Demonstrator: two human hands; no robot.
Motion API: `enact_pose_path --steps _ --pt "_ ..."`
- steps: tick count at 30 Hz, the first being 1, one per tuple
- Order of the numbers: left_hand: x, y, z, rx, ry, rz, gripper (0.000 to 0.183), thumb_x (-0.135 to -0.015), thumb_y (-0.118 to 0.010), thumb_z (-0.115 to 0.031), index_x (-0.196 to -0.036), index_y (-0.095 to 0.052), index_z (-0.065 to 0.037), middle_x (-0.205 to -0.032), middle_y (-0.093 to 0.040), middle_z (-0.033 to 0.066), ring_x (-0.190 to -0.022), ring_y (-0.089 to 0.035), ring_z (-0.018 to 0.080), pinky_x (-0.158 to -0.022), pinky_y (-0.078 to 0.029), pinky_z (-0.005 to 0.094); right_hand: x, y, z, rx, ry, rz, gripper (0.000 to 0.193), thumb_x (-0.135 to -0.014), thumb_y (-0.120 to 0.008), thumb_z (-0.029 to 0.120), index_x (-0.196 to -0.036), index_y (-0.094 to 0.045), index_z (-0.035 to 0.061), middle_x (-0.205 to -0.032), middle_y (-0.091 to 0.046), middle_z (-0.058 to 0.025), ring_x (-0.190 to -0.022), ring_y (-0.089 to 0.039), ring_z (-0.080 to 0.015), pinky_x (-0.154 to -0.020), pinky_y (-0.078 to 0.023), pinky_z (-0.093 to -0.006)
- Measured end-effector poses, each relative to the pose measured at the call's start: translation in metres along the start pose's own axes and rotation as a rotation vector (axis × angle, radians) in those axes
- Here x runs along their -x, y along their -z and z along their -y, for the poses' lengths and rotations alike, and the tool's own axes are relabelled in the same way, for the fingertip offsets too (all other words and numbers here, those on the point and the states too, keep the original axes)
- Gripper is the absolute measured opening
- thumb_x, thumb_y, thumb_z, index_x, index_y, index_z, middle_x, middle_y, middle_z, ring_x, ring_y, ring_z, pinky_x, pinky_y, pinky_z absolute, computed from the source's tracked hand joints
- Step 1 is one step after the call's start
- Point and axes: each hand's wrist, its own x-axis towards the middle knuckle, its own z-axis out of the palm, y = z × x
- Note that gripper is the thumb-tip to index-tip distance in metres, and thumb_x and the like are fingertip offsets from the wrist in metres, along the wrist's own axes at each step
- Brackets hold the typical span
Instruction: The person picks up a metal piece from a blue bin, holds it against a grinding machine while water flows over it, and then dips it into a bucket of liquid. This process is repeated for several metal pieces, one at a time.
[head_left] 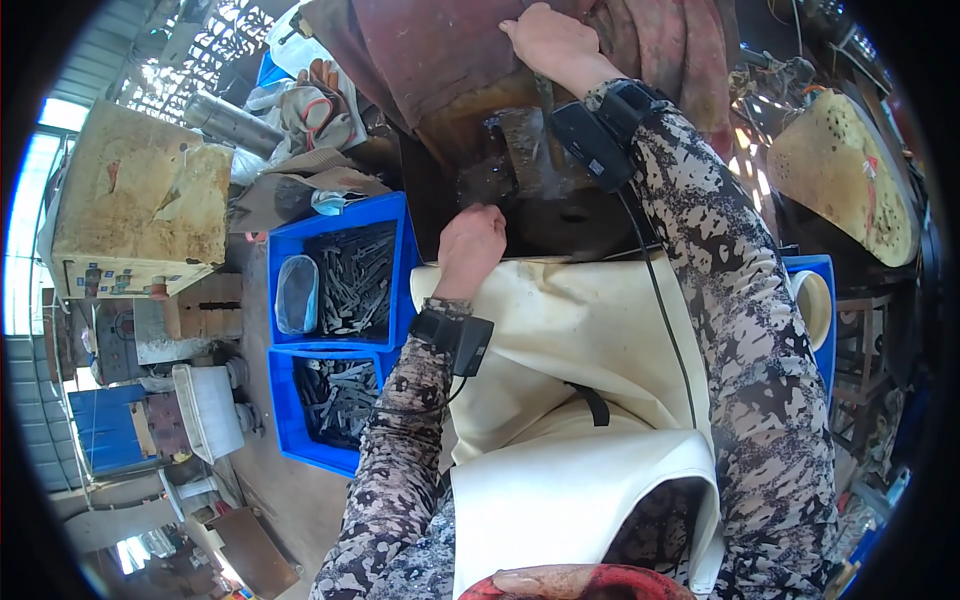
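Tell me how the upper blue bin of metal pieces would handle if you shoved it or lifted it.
The upper blue bin looks heavy for its size: dark metal pieces nearly fill it. Pushed, it would probably slide stiffly, not tip, being low and wide. Tilted, the loose pieces would likely shift and rattle toward one side.

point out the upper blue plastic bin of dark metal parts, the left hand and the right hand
upper blue plastic bin of dark metal parts (335, 228), head view, bare far rim
left hand (470, 245), head view, back of hand
right hand (545, 40), head view, back of hand
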Motion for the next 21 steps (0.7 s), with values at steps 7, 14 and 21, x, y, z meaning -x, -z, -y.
enact_pose_path --steps 7,14,21 --pt "-0.001 0.000 0.001 -0.039 -0.005 0.048 0.014 -0.083 -0.054 -0.014 -0.080 -0.068 -0.011 -0.089 -0.066 0.0099 -0.087 -0.064 0.0301 -0.076 -0.052 0.0417 -0.002 -0.001 0.000 -0.001 -0.018 0.005 0.046 -0.093 -0.055 0.043 -0.107 -0.060 -0.0010 -0.102 -0.068 -0.0245 -0.098 -0.065 -0.0420 -0.084 -0.051 -0.0505" --pt "-0.002 -0.001 0.003 -0.062 0.061 0.011 0.016 -0.082 -0.054 -0.015 -0.081 -0.069 -0.010 -0.090 -0.067 0.0115 -0.089 -0.064 0.0311 -0.079 -0.051 0.0425 -0.015 -0.017 -0.014 0.071 0.123 -0.076 0.051 -0.095 -0.048 0.046 -0.105 -0.057 -0.0031 -0.104 -0.067 -0.0227 -0.105 -0.062 -0.0424 -0.088 -0.048 -0.0510" --pt "-0.001 -0.004 0.014 0.042 0.034 -0.233 0.015 -0.081 -0.056 -0.011 -0.085 -0.071 -0.010 -0.092 -0.067 0.0121 -0.088 -0.064 0.0314 -0.078 -0.052 0.0417 0.017 -0.007 -0.024 0.066 0.246 -0.065 0.044 -0.091 -0.049 0.041 -0.107 -0.058 0.0014 -0.099 -0.067 -0.0244 -0.097 -0.063 -0.0415 -0.082 -0.048 -0.0528"
